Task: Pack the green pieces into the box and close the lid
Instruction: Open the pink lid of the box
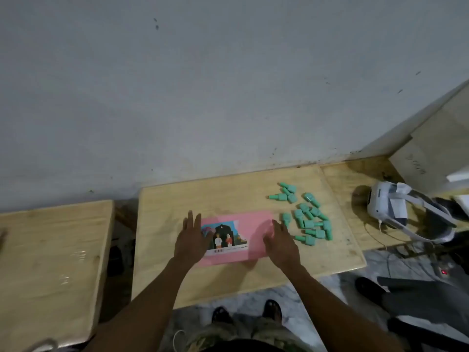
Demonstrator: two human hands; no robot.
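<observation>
A flat pink box (250, 226) with a colourful picture on its lid lies shut on the middle of a wooden table (165, 250). My left hand (191, 238) rests over the box's left edge, fingers spread. Over the box's right edge hovers my right hand (280, 243), also spread and empty. Several green pieces (308, 219) lie scattered on the table to the right of the box, the nearest ones just beyond my right fingertips. A smaller cluster of green pieces (286, 193) sits farther back.
A white headset (385, 207) with a strap and cable lies on the adjoining table at right. Another wooden table (50, 262) stands at left across a gap. A grey wall rises behind. A person's dark-clad legs and shoe show at lower right.
</observation>
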